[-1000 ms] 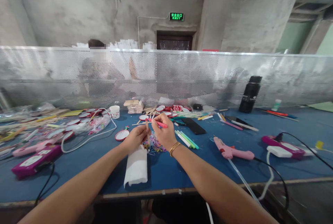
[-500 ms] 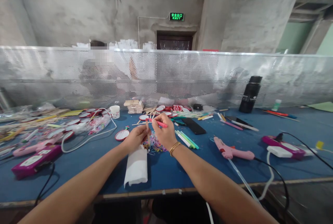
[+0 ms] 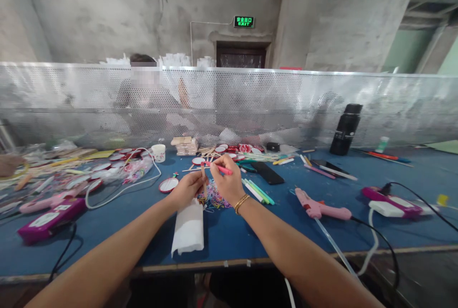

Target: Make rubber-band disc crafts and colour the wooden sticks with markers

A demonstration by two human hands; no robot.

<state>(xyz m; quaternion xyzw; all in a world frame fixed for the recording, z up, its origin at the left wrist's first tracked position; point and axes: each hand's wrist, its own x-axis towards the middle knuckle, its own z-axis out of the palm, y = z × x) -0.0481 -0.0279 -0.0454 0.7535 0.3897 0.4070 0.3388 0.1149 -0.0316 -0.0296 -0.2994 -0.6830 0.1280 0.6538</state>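
Note:
My left hand (image 3: 189,189) is closed around a wooden craft stick (image 3: 203,179) held upright, its top end coloured red. In my right hand (image 3: 228,180) a red marker (image 3: 223,169) is gripped like a pen, its tip at the top of the stick. Under my hands lies a heap of small coloured rubber bands (image 3: 215,197). Just in front of my left wrist is a folded white paper sheet (image 3: 188,231). Several green and white markers (image 3: 260,191) lie to the right of my right hand.
A pink glue gun (image 3: 318,207) and a purple power strip (image 3: 391,203) with cables lie at right; another purple strip (image 3: 52,221) at left. A black bottle (image 3: 346,129), a phone (image 3: 268,173) and a paper cup (image 3: 158,153) stand or lie farther back. A person's hand (image 3: 10,165) shows at far left.
My hands stay almost in place, the marker's tip shifting slightly at the stick's red end. Another person's hand has come into view at the far left edge.

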